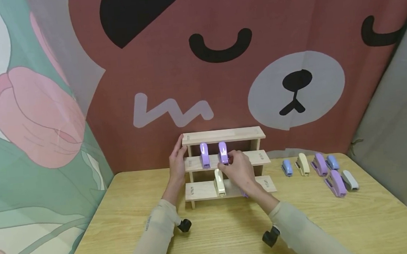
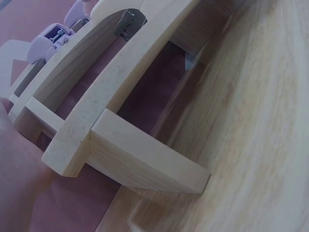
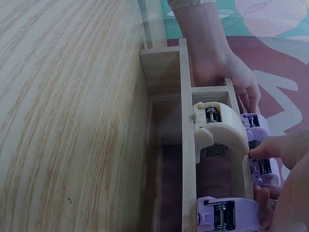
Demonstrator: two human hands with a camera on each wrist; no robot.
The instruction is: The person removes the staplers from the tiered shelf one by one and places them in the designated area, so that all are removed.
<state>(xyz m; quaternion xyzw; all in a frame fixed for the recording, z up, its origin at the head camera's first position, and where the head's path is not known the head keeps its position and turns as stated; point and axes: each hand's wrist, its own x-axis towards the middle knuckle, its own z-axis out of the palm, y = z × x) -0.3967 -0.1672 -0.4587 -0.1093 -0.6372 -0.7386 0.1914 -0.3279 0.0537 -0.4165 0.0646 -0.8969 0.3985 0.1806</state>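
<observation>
A three-tier wooden display rack (image 1: 201, 191) stands on the table. My left hand (image 1: 177, 165) grips its left side, fingers up by the top tier. On the middle tier are two purple staplers; my right hand (image 1: 239, 170) pinches the right-hand purple stapler (image 1: 223, 151) between thumb and fingers, clearer in the right wrist view (image 3: 263, 166). The other purple stapler (image 1: 204, 155) stands just left of it. A cream stapler (image 1: 219, 183) sits on the bottom tier. Further right on that tier, another purple stapler (image 3: 227, 215) is mostly hidden by my right arm in the head view.
Right of the rack, several loose staplers lie on the table (image 1: 212, 238): blue (image 1: 287, 168), cream (image 1: 302, 164), purple (image 1: 335, 183) and pale grey (image 1: 350, 180) among them. A printed curtain (image 1: 163, 74) hangs close behind the rack.
</observation>
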